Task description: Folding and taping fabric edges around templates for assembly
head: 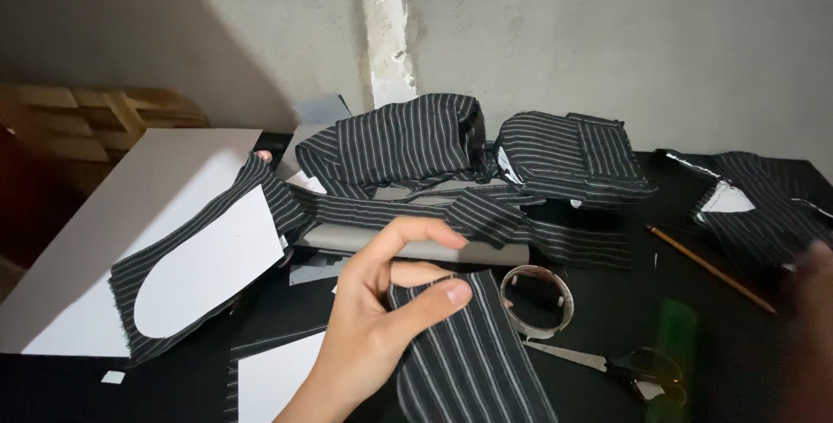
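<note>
My left hand (382,319) pinches the rounded top end of a black pinstriped fabric piece (473,362) between thumb and fingers, low in the middle of the view. My right hand (811,336) is a dark blur at the right edge, near another striped fabric piece (764,206); what it holds is unclear. A metal ring-shaped roll (540,300) lies just right of the held fabric. Scissors (599,360) and a green translucent ruler (675,336) lie between my hands.
A heap of striped fabric pieces (486,158) lies at the back of the black table (625,301). A white card pattern (204,271) rests on a striped strip at left, over a white board (130,206). A pencil (707,267) lies at right. A concrete wall stands behind.
</note>
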